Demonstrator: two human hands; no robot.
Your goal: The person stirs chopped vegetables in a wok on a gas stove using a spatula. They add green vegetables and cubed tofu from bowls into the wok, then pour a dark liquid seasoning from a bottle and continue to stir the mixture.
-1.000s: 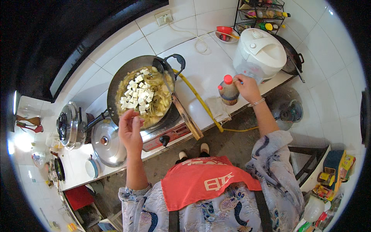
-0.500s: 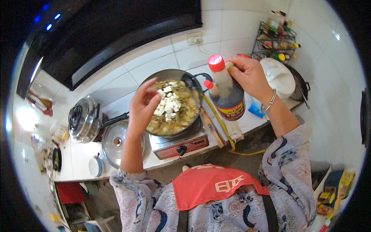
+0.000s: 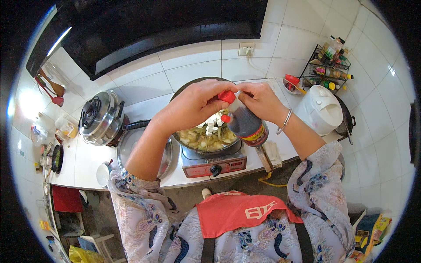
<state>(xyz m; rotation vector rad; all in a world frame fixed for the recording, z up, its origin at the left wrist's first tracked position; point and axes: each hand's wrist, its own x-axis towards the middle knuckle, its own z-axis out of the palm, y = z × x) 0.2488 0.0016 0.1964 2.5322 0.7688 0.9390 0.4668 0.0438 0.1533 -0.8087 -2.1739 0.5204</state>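
Sauce bottle (image 3: pixel 246 125) — dark, glossy plastic, red-capped — gripped by both hands.

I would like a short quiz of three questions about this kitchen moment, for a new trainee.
1. True or false: the left hand grips the red cap of the dark sauce bottle.
2. Which hand holds the bottle at its neck?
A. right hand
B. neither hand
3. Fill in: the bottle is held above the ___ of food with white cubes, which sits on the single-burner stove.

Key: 1 true; 2 A; 3 wok.
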